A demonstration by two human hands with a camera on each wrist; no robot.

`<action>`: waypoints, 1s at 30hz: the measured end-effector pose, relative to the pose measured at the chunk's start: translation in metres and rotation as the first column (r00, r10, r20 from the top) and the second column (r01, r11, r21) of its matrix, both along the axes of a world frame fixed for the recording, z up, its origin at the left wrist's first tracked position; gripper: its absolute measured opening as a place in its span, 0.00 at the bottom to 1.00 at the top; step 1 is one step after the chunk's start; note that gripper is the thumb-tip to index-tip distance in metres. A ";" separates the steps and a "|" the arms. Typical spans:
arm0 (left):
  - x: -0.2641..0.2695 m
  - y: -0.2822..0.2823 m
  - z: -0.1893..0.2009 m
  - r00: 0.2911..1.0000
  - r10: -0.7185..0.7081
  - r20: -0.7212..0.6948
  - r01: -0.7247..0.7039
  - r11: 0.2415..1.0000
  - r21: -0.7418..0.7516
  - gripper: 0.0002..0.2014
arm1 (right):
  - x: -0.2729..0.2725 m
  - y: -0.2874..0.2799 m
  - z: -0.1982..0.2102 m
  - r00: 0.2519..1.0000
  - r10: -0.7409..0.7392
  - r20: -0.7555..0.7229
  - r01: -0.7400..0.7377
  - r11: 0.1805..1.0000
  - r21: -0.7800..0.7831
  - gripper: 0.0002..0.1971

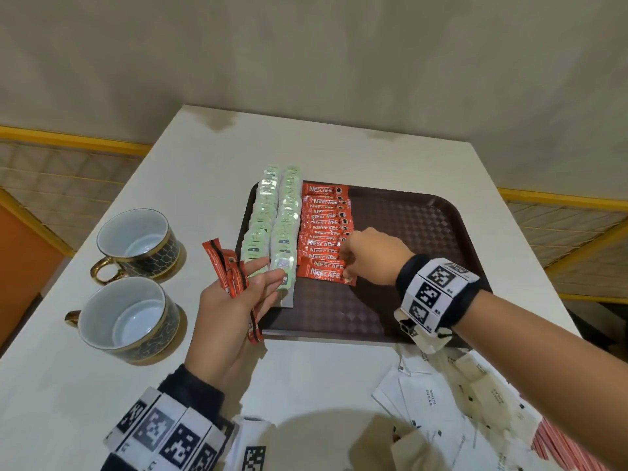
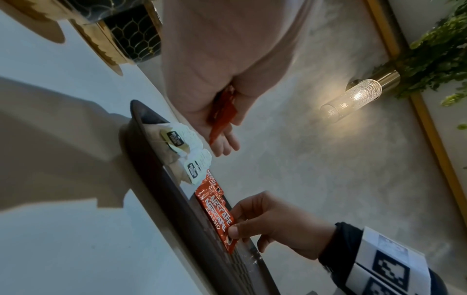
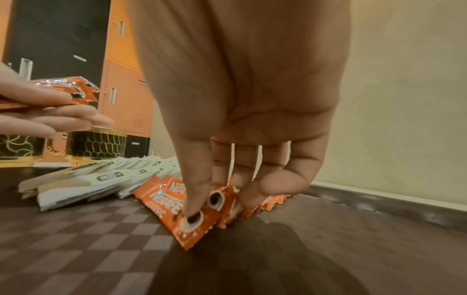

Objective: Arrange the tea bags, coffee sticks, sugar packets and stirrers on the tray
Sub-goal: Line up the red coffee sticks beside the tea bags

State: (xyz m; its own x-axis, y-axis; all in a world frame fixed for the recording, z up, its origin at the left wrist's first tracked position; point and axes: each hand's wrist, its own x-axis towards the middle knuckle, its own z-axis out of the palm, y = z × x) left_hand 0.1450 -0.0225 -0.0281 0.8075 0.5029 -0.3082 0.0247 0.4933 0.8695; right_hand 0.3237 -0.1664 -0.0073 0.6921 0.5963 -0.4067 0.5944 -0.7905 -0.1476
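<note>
A dark brown tray [image 1: 407, 226] holds two columns of pale green tea bags [image 1: 272, 215] and, beside them, a row of overlapping red coffee sticks [image 1: 324, 229]. My right hand [image 1: 346, 263] pinches the right end of the nearest coffee stick [image 3: 171, 211] in that row, thumb on top, with the stick lying on the tray. My left hand [image 1: 251, 283] hovers over the tray's near-left corner, palm up, and holds several more coffee sticks [image 1: 222, 266] under its thumb. White sugar packets [image 1: 431, 399] and red-striped stirrers [image 1: 560, 447] lie on the table near me, at the right.
Two black-and-gold cups [image 1: 136, 243] [image 1: 129, 321] stand on the white table left of the tray. The tray's right half [image 1: 424, 249] is bare. A wall lies beyond the table's far edge, and yellow-framed screens stand on both sides.
</note>
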 end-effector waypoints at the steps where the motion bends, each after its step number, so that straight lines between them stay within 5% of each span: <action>1: 0.000 0.000 0.000 1.000 0.004 -0.002 -0.004 1.000 -0.001 0.10 | 0.000 0.000 0.000 1.000 0.011 0.018 -0.011 1.000 -0.011 0.15; 12: 0.000 -0.003 -0.002 0.999 -0.029 -0.040 0.031 0.999 0.030 0.12 | -0.009 0.007 0.010 0.972 0.136 0.191 -0.140 0.990 0.009 0.11; 30: -0.004 -0.006 0.001 0.998 -0.015 -0.062 0.013 0.999 -0.036 0.08 | -0.024 0.014 -0.005 0.979 0.195 0.055 -0.200 0.976 0.090 0.09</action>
